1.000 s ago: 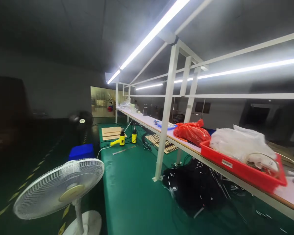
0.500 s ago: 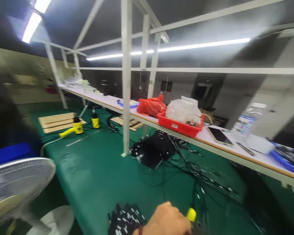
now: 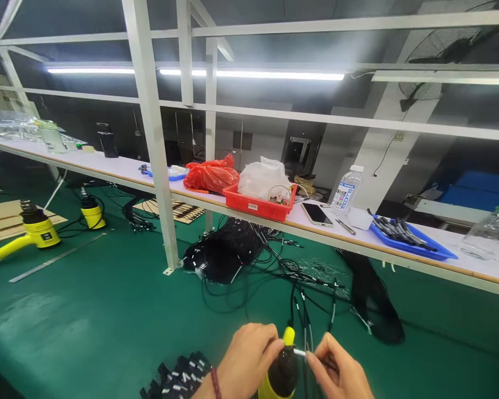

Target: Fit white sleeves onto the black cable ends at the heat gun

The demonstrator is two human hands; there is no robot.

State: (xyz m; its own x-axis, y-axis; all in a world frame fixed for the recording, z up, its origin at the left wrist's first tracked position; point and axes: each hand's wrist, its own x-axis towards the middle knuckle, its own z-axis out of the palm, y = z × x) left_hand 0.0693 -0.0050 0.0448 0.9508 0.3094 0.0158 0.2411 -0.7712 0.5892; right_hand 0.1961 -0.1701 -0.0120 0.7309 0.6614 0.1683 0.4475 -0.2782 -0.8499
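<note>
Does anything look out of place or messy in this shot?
Yes: the black cables lie in a loose heap on the green mat under the shelf, with strands straying out across the mat. They look tangled rather than laid out in order.

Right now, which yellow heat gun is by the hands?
The bottom heat gun, against the left hand. The far-left one and the upright one sit away on the green mat.

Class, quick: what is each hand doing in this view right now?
Left hand: closed, holding a yellow-and-black heat gun.
Right hand: pinched closed on a white-tipped cable.
</note>
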